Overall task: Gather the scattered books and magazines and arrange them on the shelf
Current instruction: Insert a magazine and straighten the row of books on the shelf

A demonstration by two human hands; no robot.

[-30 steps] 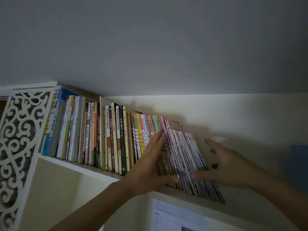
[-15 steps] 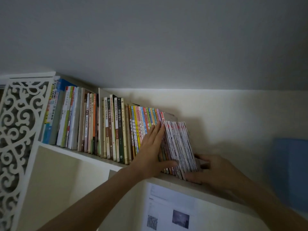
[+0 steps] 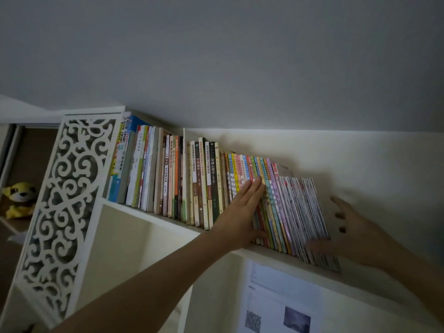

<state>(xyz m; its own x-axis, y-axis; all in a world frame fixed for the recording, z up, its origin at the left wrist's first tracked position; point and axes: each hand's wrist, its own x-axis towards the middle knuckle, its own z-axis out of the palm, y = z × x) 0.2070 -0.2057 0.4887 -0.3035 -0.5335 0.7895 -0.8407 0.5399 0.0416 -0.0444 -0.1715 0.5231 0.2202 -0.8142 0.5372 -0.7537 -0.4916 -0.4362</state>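
We see a row of books (image 3: 204, 181) standing upright on the shelf (image 3: 153, 216), with a stack of thin magazines (image 3: 304, 212) leaning against them at the row's 3 o'clock end. The left hand (image 3: 240, 217) lies flat on the colourful spines, fingers straight and pointing toward 1 o'clock, thumb low near the shelf edge; it grips nothing. At 3 o'clock of the magazines the right hand (image 3: 355, 234) is spread wide, fingers apart, its blurred thumb reaching to the stack's lower edge; we cannot tell whether it touches. At 9 o'clock of the books stands a white carved panel (image 3: 64, 207), and beyond it, at the far 9 o'clock side, a yellow plush toy (image 3: 20, 198). A printed sheet (image 3: 278, 301) hangs below the shelf at 6 o'clock.
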